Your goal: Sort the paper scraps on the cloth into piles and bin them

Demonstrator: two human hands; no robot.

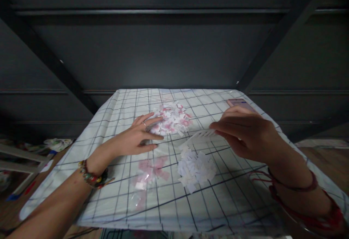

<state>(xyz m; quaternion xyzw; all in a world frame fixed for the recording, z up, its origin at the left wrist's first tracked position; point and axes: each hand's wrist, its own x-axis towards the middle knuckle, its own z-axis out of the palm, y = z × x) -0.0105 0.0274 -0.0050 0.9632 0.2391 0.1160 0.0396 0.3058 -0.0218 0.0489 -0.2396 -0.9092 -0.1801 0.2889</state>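
Observation:
My left hand (143, 133) lies with its fingers spread at the left edge of a pile of white and pink paper scraps (174, 119). A ring and a beaded bracelet are on that arm. Over the table's right half, my right hand (242, 131) pinches a thin white piece with slanted slits (201, 135), blurred, whose kind I cannot make out. Below this piece sits a second heap of white paper scraps (196, 171). Left of that heap is a clear plastic wrapper with a pink bow shape (152, 170).
A pink phone (240, 103) lies at the back right, partly behind my right hand. The checked tablecloth (109, 202) covers the table, which meets a dark panelled wall (163, 53). A white frame (21, 166) stands on the floor at left.

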